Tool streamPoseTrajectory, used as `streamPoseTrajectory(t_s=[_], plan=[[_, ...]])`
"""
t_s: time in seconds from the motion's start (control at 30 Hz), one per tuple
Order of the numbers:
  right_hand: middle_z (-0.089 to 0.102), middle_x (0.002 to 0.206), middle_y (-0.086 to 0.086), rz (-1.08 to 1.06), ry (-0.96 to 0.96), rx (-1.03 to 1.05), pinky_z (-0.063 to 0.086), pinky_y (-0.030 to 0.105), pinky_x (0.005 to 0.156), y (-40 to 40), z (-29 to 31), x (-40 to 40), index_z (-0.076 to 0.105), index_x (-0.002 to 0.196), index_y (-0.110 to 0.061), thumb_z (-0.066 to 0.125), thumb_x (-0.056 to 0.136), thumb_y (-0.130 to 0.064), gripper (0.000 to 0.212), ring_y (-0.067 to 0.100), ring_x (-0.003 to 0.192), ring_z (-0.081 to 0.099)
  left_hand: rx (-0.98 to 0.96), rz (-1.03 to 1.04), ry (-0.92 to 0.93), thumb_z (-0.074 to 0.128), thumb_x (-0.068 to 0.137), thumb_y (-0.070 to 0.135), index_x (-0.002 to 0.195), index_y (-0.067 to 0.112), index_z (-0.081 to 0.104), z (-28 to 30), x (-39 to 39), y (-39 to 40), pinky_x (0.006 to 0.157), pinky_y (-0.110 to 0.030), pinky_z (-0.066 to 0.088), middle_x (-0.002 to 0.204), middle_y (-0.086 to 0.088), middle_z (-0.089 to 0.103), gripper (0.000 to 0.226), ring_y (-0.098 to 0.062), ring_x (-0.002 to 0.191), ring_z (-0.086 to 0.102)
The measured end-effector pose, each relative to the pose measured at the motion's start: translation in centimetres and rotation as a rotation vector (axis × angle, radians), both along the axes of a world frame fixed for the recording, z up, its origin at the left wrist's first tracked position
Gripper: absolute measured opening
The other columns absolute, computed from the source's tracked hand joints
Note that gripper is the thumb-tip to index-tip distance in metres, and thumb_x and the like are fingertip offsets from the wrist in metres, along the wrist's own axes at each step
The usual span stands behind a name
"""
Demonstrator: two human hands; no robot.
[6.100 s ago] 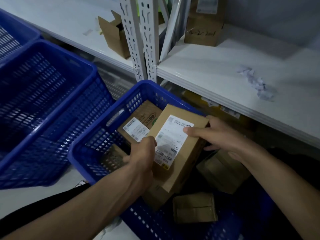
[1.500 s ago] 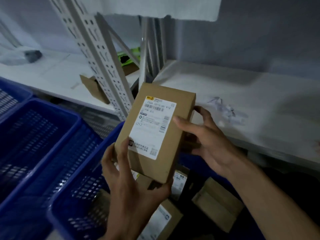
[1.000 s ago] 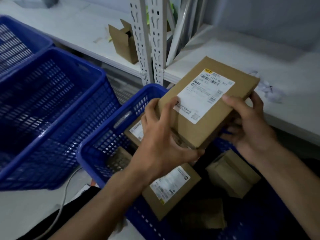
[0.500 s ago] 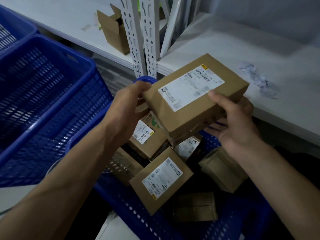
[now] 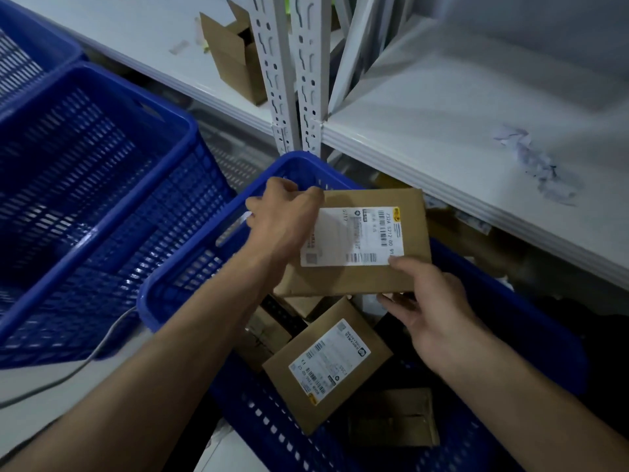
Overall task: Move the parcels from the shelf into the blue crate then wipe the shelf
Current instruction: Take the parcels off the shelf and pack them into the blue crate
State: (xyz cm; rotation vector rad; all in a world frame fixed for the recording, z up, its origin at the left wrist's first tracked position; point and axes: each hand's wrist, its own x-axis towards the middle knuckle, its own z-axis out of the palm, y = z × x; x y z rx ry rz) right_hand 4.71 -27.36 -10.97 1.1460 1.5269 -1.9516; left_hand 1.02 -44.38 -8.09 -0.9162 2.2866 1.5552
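A flat brown parcel (image 5: 371, 206) with a white label lies level over the blue crate (image 5: 190, 284), on top of other parcels. My left hand (image 5: 282, 216) grips its left end, fingers curled over the edge. My right hand (image 5: 425, 311) pinches its near right corner, thumb on top. Below it in the crate lie another labelled parcel (image 5: 326, 362) and a plain brown box (image 5: 391, 417). The white shelf (image 5: 442, 107) to the right holds only a crumpled white wipe (image 5: 531, 161).
Two empty blue crates (image 5: 85, 206) stand to the left. A small open cardboard box (image 5: 235, 59) sits on the left shelf beside the white perforated uprights (image 5: 289, 73). A grey cable (image 5: 68, 373) runs over the floor at the lower left.
The parcel has come down from in front of the shelf into the crate and turned level. My left hand shifted to its left end, my right hand to the near corner.
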Motion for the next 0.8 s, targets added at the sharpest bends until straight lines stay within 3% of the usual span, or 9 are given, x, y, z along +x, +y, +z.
streamPoseTrajectory(t_s=[0.07,0.13,0.2,0.3,0.4,0.5,0.63,0.7,0.8], plan=[[0.063,0.102,0.006,0.073,-0.054,0.136,0.051,0.036,0.074,-0.4,0.0,0.6,0.055,0.122,-0.014,0.070,0.084,-0.028,0.044,0.019,0.090,0.060,-0.061,-0.027,0.021,0.051,0.080,0.054,0.123,0.032,0.035,-0.4,0.0,0.6,0.087,-0.047,0.055,0.129,-0.007,0.050,0.051,-0.030,0.112,0.057],[0.058,0.098,0.004,0.149,-0.113,0.253,0.041,0.034,0.064,-1.0,-0.3,1.2,0.049,0.122,-0.017,0.068,0.083,-0.038,0.049,0.018,0.080,0.054,-0.181,-0.144,0.078,0.052,0.089,0.048,0.129,0.030,0.031,-0.8,0.1,1.4,0.092,-0.050,0.054,0.124,-0.003,0.043,0.049,-0.029,0.114,0.053],[0.058,0.097,0.008,0.193,-0.179,0.266,0.038,0.032,0.058,-1.5,-0.5,1.9,0.050,0.116,-0.015,0.067,0.084,-0.035,0.042,0.020,0.074,0.054,-0.339,-0.291,0.104,0.053,0.092,0.044,0.137,0.023,0.031,-1.4,0.5,2.3,0.101,-0.051,0.048,0.123,-0.003,0.036,0.054,-0.028,0.120,0.046],[0.065,0.088,0.013,0.270,-0.293,0.177,0.036,0.031,0.054,-2.0,-0.7,3.1,0.059,0.086,-0.012,0.063,0.087,-0.021,0.009,0.025,0.073,0.060,-0.533,-0.510,0.067,0.052,0.094,0.046,0.146,0.020,0.028,-2.4,1.2,3.5,0.111,-0.050,0.036,0.138,-0.009,0.034,0.063,-0.027,0.131,0.036],[0.068,0.094,0.014,0.270,-0.392,0.141,0.036,0.032,0.053,-2.2,-0.7,3.8,0.062,0.090,-0.011,0.064,0.084,-0.016,0.008,0.028,0.077,0.061,-0.578,-0.645,0.035,0.050,0.094,0.048,0.146,0.020,0.030,-3.0,1.4,4.1,0.112,-0.049,0.032,0.142,-0.010,0.033,0.062,-0.028,0.135,0.033],[0.069,0.091,0.016,0.266,-0.388,0.105,0.046,0.034,0.061,-2.5,-0.9,3.5,0.063,0.090,-0.009,0.063,0.084,-0.016,0.009,0.030,0.077,0.064,-0.587,-0.645,0.036,0.050,0.094,0.050,0.148,0.022,0.028,-3.1,0.9,4.0,0.117,-0.052,0.025,0.149,-0.012,0.027,0.064,-0.030,0.141,0.026],[0.069,0.089,0.018,0.323,-0.267,0.062,0.054,0.036,0.065,-3.5,-0.2,1.9,0.060,0.103,-0.014,0.065,0.086,-0.023,0.020,0.029,0.074,0.067,-0.654,-0.504,0.063,0.049,0.094,0.047,0.151,0.023,0.022,-3.0,-0.8,2.8,0.121,-0.055,0.003,0.164,-0.018,-0.008,0.068,-0.035,0.151,-0.006],[0.066,0.085,0.019,0.310,-0.267,0.056,0.054,0.039,0.068,-3.5,0.4,0.8,0.058,0.103,-0.013,0.066,0.085,-0.021,0.021,0.031,0.071,0.065,-0.547,-0.459,0.038,0.048,0.095,0.046,0.147,0.022,0.029,-2.6,-1.4,2.3,0.119,-0.053,0.008,0.164,-0.017,0.001,0.060,-0.033,0.151,0.000],[0.054,0.079,0.013,0.178,-0.303,0.017,0.049,0.035,0.063,-2.7,0.9,-0.3,0.056,0.104,-0.008,0.064,0.088,-0.011,0.018,0.022,0.065,0.053,-0.431,-0.468,0.032,0.047,0.096,0.047,0.138,0.024,0.041,-2.5,-1.8,2.3,0.117,-0.049,0.019,0.159,-0.013,0.020,0.049,-0.029,0.148,0.012]])
